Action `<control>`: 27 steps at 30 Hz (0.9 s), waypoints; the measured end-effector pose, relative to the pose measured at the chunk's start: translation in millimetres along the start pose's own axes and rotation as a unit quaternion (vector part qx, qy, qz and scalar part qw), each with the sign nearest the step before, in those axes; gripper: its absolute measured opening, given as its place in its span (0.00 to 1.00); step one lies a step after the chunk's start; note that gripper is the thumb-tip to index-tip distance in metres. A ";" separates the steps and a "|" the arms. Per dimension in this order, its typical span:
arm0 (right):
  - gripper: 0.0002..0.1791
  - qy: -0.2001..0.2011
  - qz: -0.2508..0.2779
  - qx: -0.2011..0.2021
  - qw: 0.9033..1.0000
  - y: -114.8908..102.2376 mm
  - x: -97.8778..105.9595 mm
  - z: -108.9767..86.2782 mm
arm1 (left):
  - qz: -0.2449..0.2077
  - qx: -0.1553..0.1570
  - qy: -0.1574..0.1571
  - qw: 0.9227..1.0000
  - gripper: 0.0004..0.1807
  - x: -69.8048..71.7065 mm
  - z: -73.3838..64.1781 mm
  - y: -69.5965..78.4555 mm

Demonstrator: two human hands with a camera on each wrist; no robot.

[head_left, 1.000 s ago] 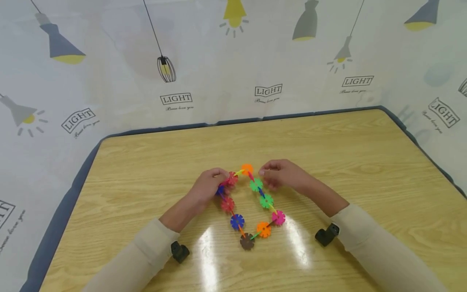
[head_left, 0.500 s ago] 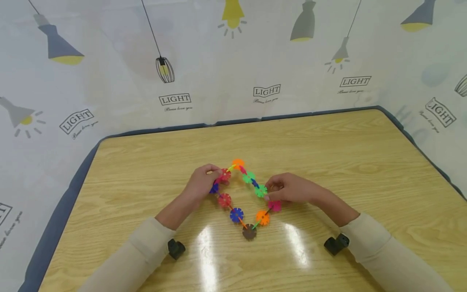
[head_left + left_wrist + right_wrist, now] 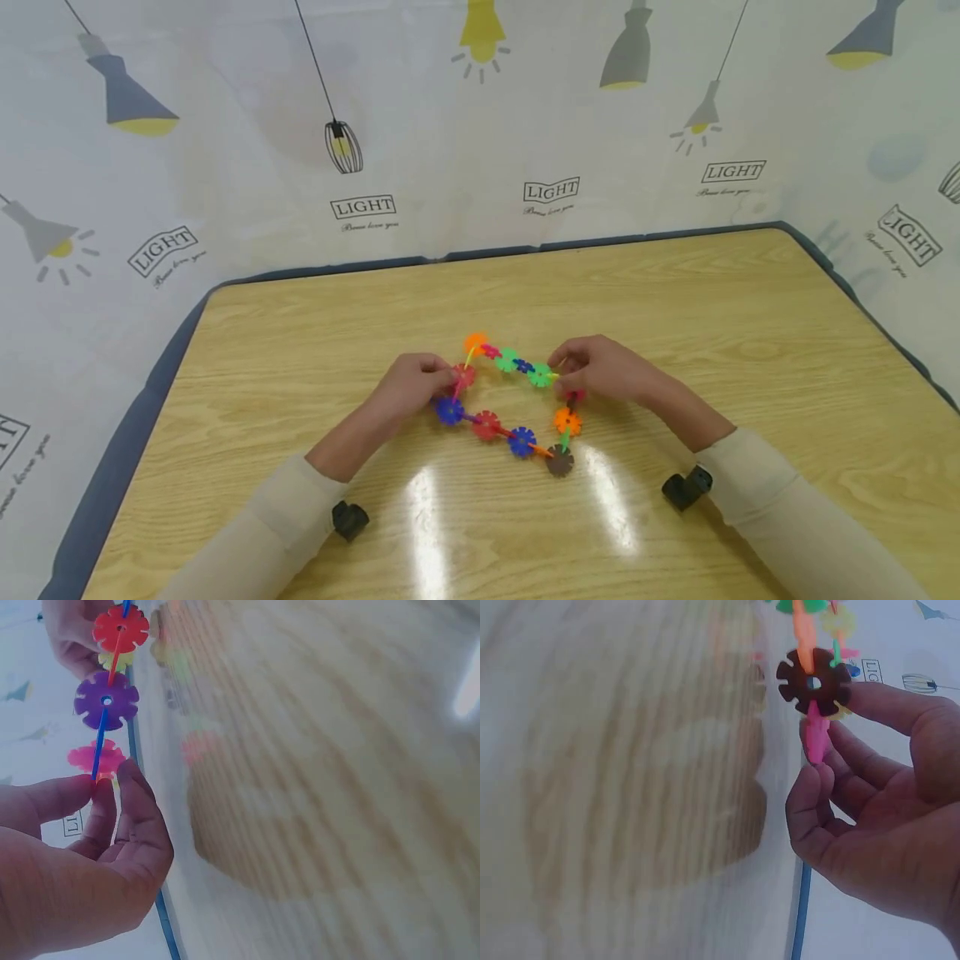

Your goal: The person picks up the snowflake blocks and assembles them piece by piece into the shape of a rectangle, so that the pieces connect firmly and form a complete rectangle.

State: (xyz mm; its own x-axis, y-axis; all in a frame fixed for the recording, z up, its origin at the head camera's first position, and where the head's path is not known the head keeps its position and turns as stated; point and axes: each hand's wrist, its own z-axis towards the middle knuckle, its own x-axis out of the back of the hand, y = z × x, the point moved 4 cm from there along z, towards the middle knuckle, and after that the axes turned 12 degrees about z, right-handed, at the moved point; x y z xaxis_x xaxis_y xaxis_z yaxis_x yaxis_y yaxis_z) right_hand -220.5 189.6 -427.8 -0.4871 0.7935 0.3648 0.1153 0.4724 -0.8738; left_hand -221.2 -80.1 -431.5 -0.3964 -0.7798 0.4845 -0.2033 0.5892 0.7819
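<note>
A closed ring of colourful notched plastic snowflake discs (image 3: 486,426) is held above the wooden table between both hands. At the ring's left end, my left hand (image 3: 411,385) pinches it by the discs near a red one (image 3: 464,375). In the left wrist view, the thumb and fingertips of the left hand (image 3: 112,847) meet at a thin edge-on blue disc (image 3: 99,746), beside a pink one. My right hand (image 3: 607,367) grips the right corner, partly covering a pink disc (image 3: 575,395). The right wrist view shows that pink disc (image 3: 817,735) between the fingers, below a brown disc (image 3: 814,682).
The wooden table (image 3: 300,350) reaches back to a white wall covering (image 3: 450,150) printed with lamps and lettering. A dark edge (image 3: 345,269) runs along the table's back. Small black wrist cameras (image 3: 687,488) sit at both sleeves.
My right hand, first apart from the ring, now holds its right corner. The ring has turned, its brown disc swinging right and up, and it looks wider. The left hand keeps its hold.
</note>
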 end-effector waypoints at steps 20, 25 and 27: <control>0.19 0.040 0.014 0.022 0.999 -9.1 13.5 28.9 | 0.009 0.020 -0.075 0.997 0.11 -6.4 -12.5 -7.6; 0.17 0.048 0.006 0.030 0.998 -9.9 10.9 31.1 | 0.015 0.029 -0.092 0.995 0.11 -5.1 -11.6 -10.2; 0.16 0.054 0.002 0.032 0.998 -9.8 10.9 31.1 | 0.018 0.031 -0.097 0.995 0.11 -4.3 -11.3 -11.0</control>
State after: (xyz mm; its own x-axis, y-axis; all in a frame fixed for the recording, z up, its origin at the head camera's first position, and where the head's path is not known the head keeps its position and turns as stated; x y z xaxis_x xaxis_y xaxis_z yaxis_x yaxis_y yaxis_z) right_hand -253.9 181.7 -425.3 -0.3903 0.8335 0.3910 0.0592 0.4465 -0.8928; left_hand -207.1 -85.6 -437.7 -0.5688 -0.7056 0.4226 -0.2376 0.6329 0.7369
